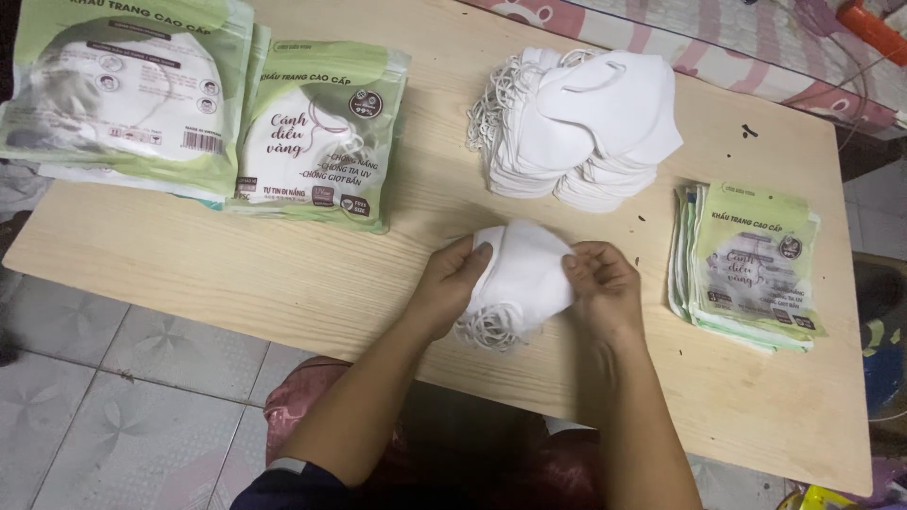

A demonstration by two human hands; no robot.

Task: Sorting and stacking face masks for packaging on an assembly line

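While both hands' fingers pinch white masks, green-white pouches lie rightward.

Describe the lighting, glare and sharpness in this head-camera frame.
Head view: soft, even light with only faint shadows under the hands; the white mask stack is nearly blown out, losing fold detail; mild sheen on the filled green packets; left hand and right hand slightly soft; table edges bow slightly.

On the pale wooden desk I see two filled green-and-white packets at far left, a stack of flat empty pouches at right. Grey floor tiles lie below; an orange object sits top right.
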